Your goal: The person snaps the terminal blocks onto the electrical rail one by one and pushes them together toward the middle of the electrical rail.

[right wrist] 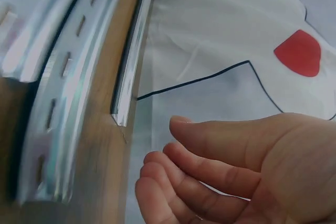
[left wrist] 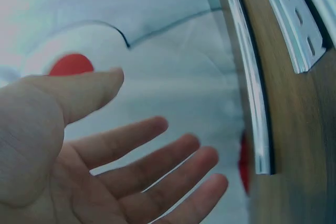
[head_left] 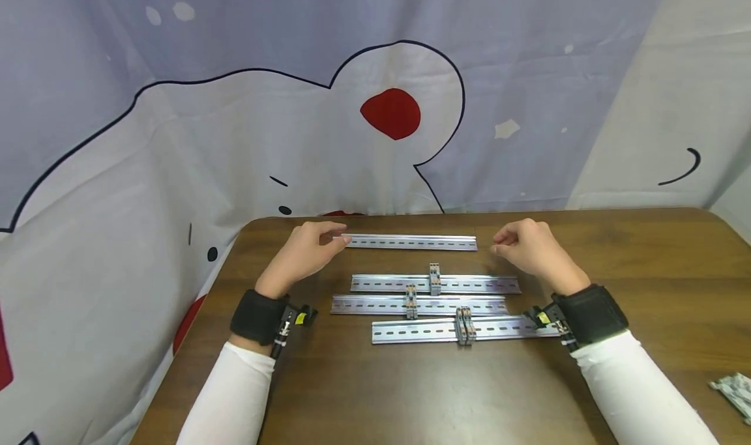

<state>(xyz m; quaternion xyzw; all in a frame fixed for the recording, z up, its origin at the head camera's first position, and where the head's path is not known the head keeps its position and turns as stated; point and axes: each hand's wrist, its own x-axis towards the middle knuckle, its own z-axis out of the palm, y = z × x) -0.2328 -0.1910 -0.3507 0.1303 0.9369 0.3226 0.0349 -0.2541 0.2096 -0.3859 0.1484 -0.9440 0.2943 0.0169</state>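
At the far side of the table lies a slotted metal DIN rail (head_left: 413, 242) with nothing mounted on it. My left hand (head_left: 311, 246) hovers by its left end; in the left wrist view that hand (left wrist: 131, 166) has thumb and fingers spread, holding nothing. Off the rail's right end is my right hand (head_left: 530, 249), its fingers loosely bent and holding nothing in the right wrist view. Nearer lie three more rails, the back one (head_left: 381, 283), the middle one (head_left: 364, 304) and the front one (head_left: 411, 331). Each carries small grey terminal blocks (head_left: 435, 279).
The wooden table (head_left: 352, 393) ends at a printed cloth (head_left: 235, 145) hanging behind it and at its left. A crumpled pale packet (head_left: 736, 393) lies at the right edge of the head view. Black bands with small cameras sit on both wrists.
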